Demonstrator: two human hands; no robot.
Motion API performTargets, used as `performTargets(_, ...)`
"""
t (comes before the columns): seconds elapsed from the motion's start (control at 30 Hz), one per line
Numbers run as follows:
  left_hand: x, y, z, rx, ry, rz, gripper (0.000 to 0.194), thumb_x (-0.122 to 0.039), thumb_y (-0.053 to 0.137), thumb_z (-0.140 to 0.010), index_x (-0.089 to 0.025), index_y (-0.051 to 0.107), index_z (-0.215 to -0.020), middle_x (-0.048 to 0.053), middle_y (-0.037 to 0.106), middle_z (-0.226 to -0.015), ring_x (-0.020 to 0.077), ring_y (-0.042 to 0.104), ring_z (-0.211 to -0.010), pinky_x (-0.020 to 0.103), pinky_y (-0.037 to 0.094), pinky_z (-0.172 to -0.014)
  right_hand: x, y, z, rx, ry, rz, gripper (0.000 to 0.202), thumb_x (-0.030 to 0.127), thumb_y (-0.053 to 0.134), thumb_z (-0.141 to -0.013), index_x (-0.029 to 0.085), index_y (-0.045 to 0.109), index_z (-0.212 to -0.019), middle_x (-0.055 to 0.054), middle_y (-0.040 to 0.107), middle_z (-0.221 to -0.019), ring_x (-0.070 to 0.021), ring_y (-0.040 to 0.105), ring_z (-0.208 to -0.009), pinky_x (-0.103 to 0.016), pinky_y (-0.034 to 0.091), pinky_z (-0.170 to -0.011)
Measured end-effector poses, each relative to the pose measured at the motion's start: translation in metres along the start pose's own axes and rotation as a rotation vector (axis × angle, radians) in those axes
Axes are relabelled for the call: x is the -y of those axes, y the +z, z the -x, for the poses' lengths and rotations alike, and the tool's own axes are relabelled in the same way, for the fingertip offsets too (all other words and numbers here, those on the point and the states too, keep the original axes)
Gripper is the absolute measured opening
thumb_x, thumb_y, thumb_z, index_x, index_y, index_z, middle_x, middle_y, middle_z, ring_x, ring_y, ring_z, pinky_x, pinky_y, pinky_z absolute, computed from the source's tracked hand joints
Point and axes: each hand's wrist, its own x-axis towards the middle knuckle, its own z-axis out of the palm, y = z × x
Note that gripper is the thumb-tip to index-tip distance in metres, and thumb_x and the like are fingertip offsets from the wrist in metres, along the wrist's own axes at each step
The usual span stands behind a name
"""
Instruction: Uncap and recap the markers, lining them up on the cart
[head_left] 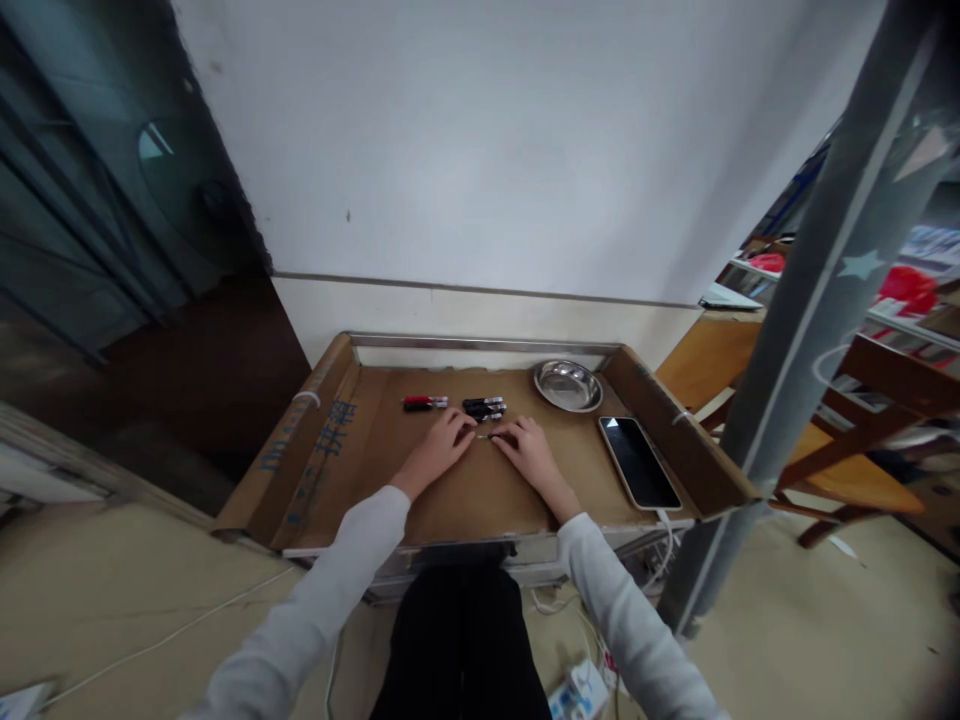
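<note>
My left hand [444,443] and my right hand [529,452] face each other low over the cardboard, fingertips nearly meeting. Between them is a small thin rod [484,436], pale toward the left and dark toward the right. My right fingers are closed on its dark end. The left fingers are bent together at its other end; whether they grip it is too small to see. Just beyond the hands lie several short black sticks with silvery ends [484,404]. To their left, a red stick [424,400] lies against a black stick [417,407].
A round metal dish [568,386] sits at the back right. In front of it lies a phone [639,463] with a white cable [667,540]. Raised cardboard sides [679,435] flank the work surface; a wall stands behind. A grey post [795,300] rises at the right.
</note>
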Motion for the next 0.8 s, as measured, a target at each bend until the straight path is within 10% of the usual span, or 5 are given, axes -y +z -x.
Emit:
performTargets(0.47,0.004,0.006,-0.02,-0.052,-0.076,-0.106,0.011,-0.015,0.045,-0.084,-0.019,0.053,-0.09,0.003,0.049,-0.091,0.016,0.053,-0.084,0.032,0.045,-0.083,0.009,0.014,-0.02,-0.12,0.201,0.112,0.014,0.026,0.049,-0.084,0.019,0.056,-0.094,-0.006,0.062,-0.093,-0.0205,0.053,-0.088,-0.03,0.034,-0.076)
performTargets(0.8,0.026,-0.036,0.004,-0.189,-0.321,-0.457,0.023,-0.025,0.05,-0.083,-0.018,0.054,-0.104,0.01,0.052,-0.103,0.0258,0.046,-0.096,0.041,0.039,-0.084,0.003,0.009,-0.003,-0.152,0.198,0.006,0.014,0.022,0.046,-0.084,0.021,0.059,-0.089,-0.005,0.06,-0.093,-0.0191,0.053,-0.091,-0.031,0.035,-0.081)
